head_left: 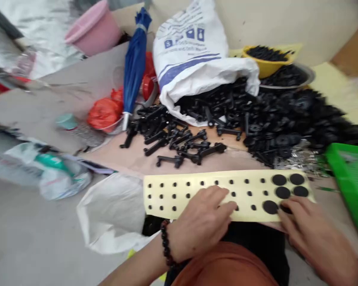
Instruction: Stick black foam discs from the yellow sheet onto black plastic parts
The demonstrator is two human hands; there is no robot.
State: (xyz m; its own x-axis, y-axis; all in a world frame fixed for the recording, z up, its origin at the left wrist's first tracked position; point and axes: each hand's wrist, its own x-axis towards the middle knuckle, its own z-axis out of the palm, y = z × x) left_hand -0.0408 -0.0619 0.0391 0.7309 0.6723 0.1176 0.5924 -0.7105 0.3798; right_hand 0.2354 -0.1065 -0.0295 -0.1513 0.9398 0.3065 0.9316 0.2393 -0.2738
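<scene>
We find a thin cream backing sheet [179,196] of black rubber dots [270,207] just in front of the heap of black plastic fittings [274,119]; it looks light and floppy, best held by a bare edge, our left hand [201,222] lying open on it, our right hand [316,230] curled against a dot, its hold unclear.

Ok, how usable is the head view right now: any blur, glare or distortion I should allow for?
Head view: the light is soft and even, with no hard shadows; the edges smear, worst at the silvery sheet and the green tray; the wide lens bends and tilts the scene; the pile of black plastic parts merges into a dark mass, while the cream sheet of black dots stays fairly sharp.
</scene>
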